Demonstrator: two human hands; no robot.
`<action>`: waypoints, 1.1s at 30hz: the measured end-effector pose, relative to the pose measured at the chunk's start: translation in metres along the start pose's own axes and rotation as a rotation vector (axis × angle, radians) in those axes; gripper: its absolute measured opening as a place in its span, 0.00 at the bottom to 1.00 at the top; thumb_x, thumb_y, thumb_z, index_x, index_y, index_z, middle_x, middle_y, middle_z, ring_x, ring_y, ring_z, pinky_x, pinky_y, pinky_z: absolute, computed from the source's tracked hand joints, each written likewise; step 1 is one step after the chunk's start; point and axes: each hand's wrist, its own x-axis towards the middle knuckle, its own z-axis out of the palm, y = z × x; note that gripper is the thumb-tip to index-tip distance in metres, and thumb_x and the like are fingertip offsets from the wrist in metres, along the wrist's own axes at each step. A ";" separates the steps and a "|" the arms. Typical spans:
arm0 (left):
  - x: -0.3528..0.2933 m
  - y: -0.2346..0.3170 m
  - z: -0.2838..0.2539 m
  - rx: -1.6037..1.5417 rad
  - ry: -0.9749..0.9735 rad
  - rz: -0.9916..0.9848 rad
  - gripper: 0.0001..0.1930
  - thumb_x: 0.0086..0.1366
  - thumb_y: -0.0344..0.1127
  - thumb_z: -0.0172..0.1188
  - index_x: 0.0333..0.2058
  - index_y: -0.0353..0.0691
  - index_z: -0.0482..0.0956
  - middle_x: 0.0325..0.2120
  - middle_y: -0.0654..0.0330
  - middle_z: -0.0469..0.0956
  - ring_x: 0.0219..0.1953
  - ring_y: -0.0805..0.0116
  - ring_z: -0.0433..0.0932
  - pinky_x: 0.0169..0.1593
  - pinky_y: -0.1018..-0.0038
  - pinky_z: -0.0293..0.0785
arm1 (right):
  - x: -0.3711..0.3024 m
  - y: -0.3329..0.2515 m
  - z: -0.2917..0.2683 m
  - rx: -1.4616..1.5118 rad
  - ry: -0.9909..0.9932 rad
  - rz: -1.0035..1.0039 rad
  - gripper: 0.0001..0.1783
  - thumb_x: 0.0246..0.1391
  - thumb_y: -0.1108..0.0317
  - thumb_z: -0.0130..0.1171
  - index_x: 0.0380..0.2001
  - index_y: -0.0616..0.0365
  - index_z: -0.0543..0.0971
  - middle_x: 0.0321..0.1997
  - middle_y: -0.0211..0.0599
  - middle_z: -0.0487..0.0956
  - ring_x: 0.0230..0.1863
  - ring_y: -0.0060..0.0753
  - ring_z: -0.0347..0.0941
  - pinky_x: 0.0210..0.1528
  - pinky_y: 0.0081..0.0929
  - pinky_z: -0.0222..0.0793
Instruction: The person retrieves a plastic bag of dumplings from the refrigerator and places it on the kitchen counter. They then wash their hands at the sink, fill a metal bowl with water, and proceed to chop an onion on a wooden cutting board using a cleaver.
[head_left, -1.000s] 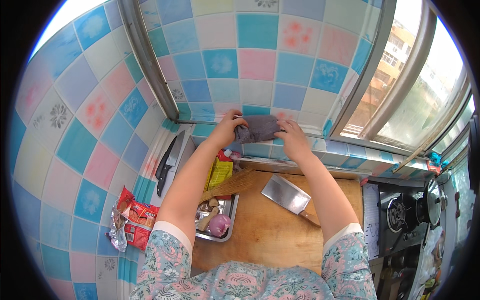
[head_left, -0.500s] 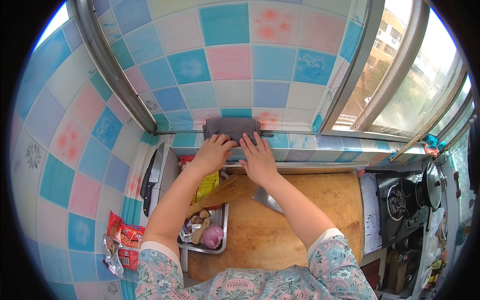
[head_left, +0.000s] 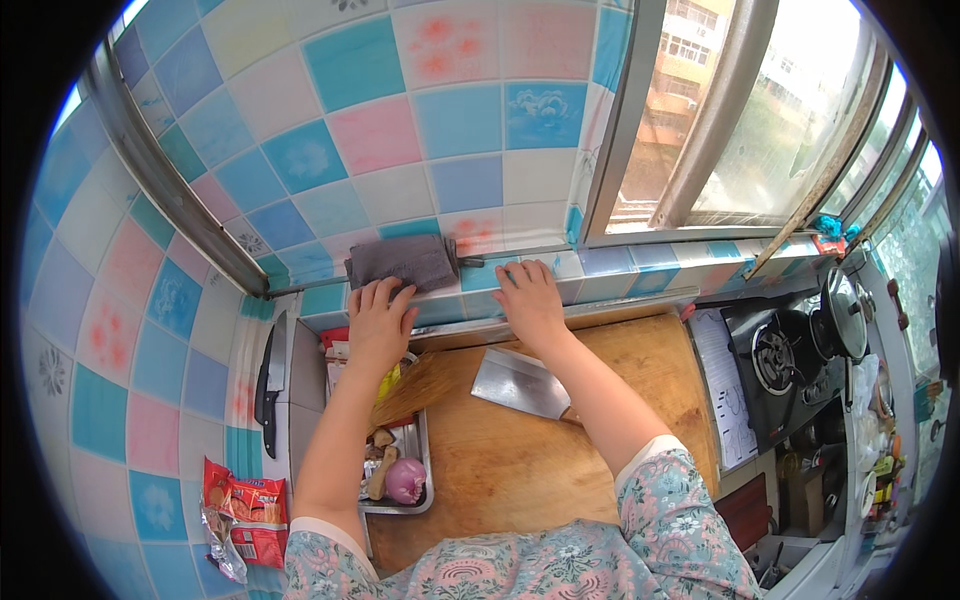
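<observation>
A folded dark grey cloth (head_left: 405, 262) lies on the tiled ledge (head_left: 480, 304) against the wall. My left hand (head_left: 378, 318) rests its fingertips on the cloth's near edge, fingers a little apart and not wrapped round it. To the right of the cloth, my right hand (head_left: 532, 302) lies palm down on the ledge tiles, fingers spread and holding nothing. Below, between my forearms, a cleaver (head_left: 520, 383) lies flat on the wooden cutting board (head_left: 490, 470), its handle partly hidden under my right forearm.
A metal tray (head_left: 428, 455) at the board's left holds a purple onion (head_left: 405, 481) and brownish pieces. Beside it is a straw brush (head_left: 410, 390). A black-handled knife (head_left: 268, 385) lies far left, above red packets (head_left: 255, 505). A gas stove (head_left: 775, 360) with a lidded pot stands right.
My right hand has left the cloth and moved right onto the bare ledge tiles. The left hand stays at the cloth. The view has shifted, and more of the cleaver shows.
</observation>
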 end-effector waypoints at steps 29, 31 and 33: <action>-0.052 0.071 0.018 -0.586 0.086 -0.313 0.11 0.59 0.30 0.54 0.40 0.38 0.76 0.43 0.54 0.71 0.48 0.56 0.67 0.53 0.65 0.61 | -0.002 0.015 -0.019 0.277 0.198 0.160 0.04 0.41 0.70 0.57 0.25 0.54 0.76 0.29 0.32 0.72 0.36 0.35 0.70 0.40 0.29 0.66; -0.055 0.081 0.010 -0.784 0.047 -0.380 0.10 0.60 0.29 0.53 0.40 0.37 0.76 0.43 0.55 0.71 0.48 0.58 0.67 0.53 0.67 0.62 | -0.014 -0.001 -0.039 0.565 0.245 0.566 0.06 0.46 0.68 0.60 0.28 0.56 0.77 0.29 0.30 0.74 0.33 0.31 0.71 0.36 0.26 0.66; -0.060 0.090 0.004 -0.931 0.016 -0.415 0.09 0.62 0.29 0.52 0.39 0.36 0.76 0.42 0.57 0.70 0.49 0.62 0.67 0.54 0.71 0.62 | -0.047 -0.007 -0.058 1.030 0.239 0.867 0.08 0.49 0.65 0.61 0.31 0.58 0.78 0.29 0.28 0.76 0.32 0.25 0.71 0.34 0.23 0.66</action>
